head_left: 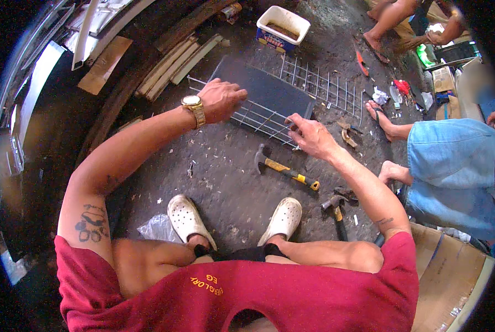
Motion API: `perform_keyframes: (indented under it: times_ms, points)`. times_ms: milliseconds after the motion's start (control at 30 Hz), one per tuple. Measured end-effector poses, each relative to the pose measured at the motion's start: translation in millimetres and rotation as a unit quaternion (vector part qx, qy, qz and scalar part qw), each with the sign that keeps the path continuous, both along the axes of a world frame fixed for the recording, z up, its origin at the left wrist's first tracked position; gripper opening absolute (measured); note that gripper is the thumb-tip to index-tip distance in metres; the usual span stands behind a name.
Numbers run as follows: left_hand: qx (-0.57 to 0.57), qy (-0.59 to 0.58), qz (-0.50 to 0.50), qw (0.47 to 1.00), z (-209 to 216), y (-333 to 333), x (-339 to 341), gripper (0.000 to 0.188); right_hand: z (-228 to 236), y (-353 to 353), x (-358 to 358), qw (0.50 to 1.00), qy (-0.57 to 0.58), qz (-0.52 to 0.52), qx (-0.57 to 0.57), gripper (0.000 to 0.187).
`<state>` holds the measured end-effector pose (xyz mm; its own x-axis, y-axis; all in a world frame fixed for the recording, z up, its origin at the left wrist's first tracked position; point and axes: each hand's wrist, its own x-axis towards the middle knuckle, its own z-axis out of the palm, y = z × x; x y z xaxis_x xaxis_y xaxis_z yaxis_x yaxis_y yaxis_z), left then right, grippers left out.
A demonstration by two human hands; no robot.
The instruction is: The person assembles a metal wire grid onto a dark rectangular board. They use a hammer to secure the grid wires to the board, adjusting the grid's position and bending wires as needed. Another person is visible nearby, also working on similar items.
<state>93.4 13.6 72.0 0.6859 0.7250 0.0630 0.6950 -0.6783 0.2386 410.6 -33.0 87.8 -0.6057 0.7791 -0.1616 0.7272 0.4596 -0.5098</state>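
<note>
A narrow wire mesh panel [263,118] spans the gap between my two hands, held over a dark flat board [275,88] on the ground. My left hand [220,99], with a gold watch at the wrist, is closed over the panel's left part, and its knuckles hide the wires there. At the panel's right end, the bent fingers of my right hand [314,136] grip the edge. Just below the panel lies a claw hammer [283,167] with a yellow and black handle. A second wire mesh panel [327,88] rests beyond the board.
Another hammer [337,213] lies by my right knee, with pincers [348,134] farther off. A white tub [283,27] stands at the back; wood strips [170,66] lie left. A person in a denim garment [452,160] sits at right, near a cardboard box [441,271].
</note>
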Motion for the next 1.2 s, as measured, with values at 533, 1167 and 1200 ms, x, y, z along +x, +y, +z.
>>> perform_keyframes:
  times_ms: [533, 1167, 1200]
  points:
    - [0.023, -0.017, -0.005, 1.0, 2, -2, 1, 0.015, -5, 0, 2, 1.0, 0.009, 0.002, 0.012, 0.029]
    - [0.035, 0.005, -0.001, 0.999, -1, 1, 1, 0.015, 49, 64, 53, 0.987, 0.081, -0.11, 0.085, 0.049]
    - [0.029, 0.004, -0.002, 1.0, 0, 1, 1, 0.015, 50, 67, 58, 0.985, 0.093, -0.115, 0.091, 0.049]
